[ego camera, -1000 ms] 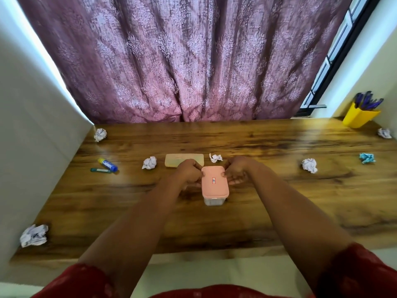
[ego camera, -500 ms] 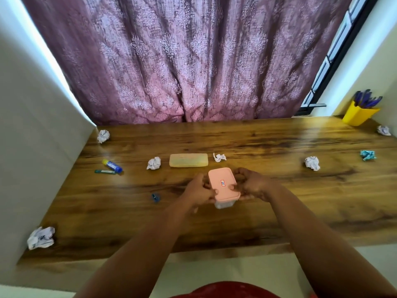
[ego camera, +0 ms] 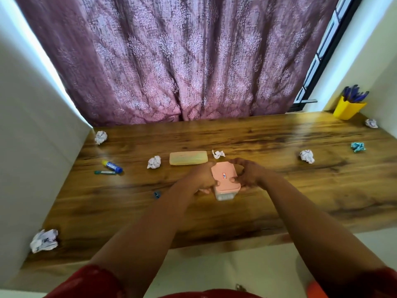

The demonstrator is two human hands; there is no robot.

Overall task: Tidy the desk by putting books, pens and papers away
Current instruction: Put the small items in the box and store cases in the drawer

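A small clear box with a pink lid [ego camera: 224,179] is lifted above the middle of the wooden desk [ego camera: 279,201]. My left hand [ego camera: 202,179] grips its left side and my right hand [ego camera: 247,175] grips its right side, fingers curled at the lid's clips. Behind it lies a pale yellow pencil case [ego camera: 188,157]. A blue-and-yellow glue stick [ego camera: 112,166] and a green pen [ego camera: 105,172] lie at the left. Crumpled paper balls lie around: [ego camera: 154,162], [ego camera: 218,154], [ego camera: 307,156], [ego camera: 101,137], [ego camera: 44,240].
A yellow pen holder [ego camera: 348,108] full of blue pens stands at the far right corner, with a paper ball [ego camera: 371,123] beside it and a teal crumpled paper [ego camera: 357,146] nearer. A small blue sharpener [ego camera: 157,194] lies left of my forearm. Walls close both sides; a curtain hangs behind.
Both hands have lifted the pink-lidded box off the desk and drawn it slightly nearer and tilted it. The blue sharpener, once hidden by my left arm, now shows.
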